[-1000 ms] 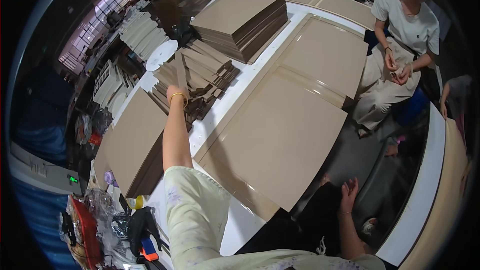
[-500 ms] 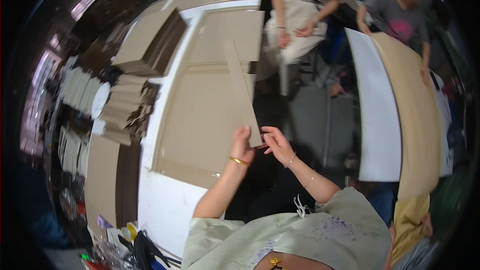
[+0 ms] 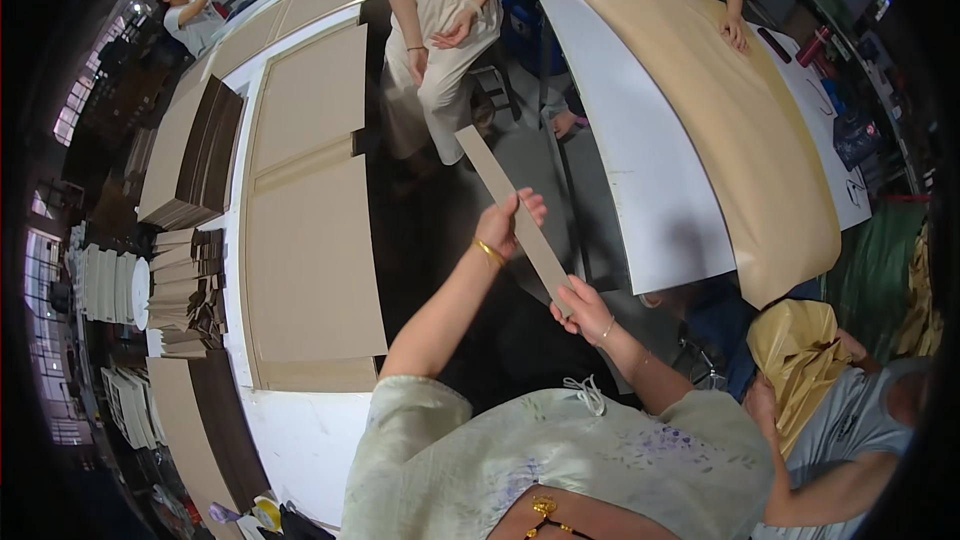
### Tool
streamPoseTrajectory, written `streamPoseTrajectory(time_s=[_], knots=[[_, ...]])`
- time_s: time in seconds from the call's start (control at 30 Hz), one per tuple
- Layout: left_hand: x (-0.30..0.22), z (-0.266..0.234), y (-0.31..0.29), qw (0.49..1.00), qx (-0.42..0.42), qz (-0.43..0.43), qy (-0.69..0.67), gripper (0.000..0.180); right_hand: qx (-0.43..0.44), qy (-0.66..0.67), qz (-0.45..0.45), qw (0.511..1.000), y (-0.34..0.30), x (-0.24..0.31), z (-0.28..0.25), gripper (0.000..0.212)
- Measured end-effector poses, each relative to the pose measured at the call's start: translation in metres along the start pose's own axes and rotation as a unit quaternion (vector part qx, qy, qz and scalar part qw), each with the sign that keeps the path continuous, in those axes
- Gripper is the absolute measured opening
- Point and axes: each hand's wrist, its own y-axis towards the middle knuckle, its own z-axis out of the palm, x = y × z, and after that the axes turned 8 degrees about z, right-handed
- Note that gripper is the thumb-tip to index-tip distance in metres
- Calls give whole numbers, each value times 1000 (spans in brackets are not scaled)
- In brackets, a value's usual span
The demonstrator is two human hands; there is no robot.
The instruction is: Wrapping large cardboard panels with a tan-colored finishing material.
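A long, narrow strip of tan cardboard (image 3: 487, 162) slants across the space in front of me. My left hand (image 3: 508, 224) is closed around its middle, thumb on top and fingertips showing past the far edge. The strip's near end is pinched in my right hand (image 3: 585, 308), thumb above and fingers beneath. To my left, large tan cardboard panels (image 3: 310, 250) lie flat on a white table (image 3: 300, 430). The strip is held off the table, over the dark gap to its right.
Cardboard stacks (image 3: 185, 155) and bundled strips (image 3: 185, 280) line the table's left side. At the right, another white table (image 3: 650, 170) bears a large tan sheet (image 3: 740, 120), with a co-worker's hand on it. Someone sits ahead; another person at lower right handles yellow material (image 3: 795, 350).
The strip has moved right, away from over the panels. My left hand has slid from near its end to its middle, and my right hand now grips the near end. My view has turned right.
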Motion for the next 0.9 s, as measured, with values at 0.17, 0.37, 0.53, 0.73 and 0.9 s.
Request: streamPoseTrajectory(time_s=[0.17,0.37,0.53,0.73,0.9], knots=[[-29,-73,85,999,-16,41,19,17,-12,6,39,999,-57,-16,-48,18],[-24,-165,105,935,-306,65,169,17,-117,-184,24,976,-93,-10,-82,15],[19,-78,71,943,-276,-14,187,71,-129,-176,11,976,-76,3,-66,15],[15,-55,64,983,-4,86,-164,52,-72,-149,16,986,-67,-4,-57,16],[32,-31,42,988,-58,74,-121,40,-61,-114,15,991,-52,-5,-45,15]])
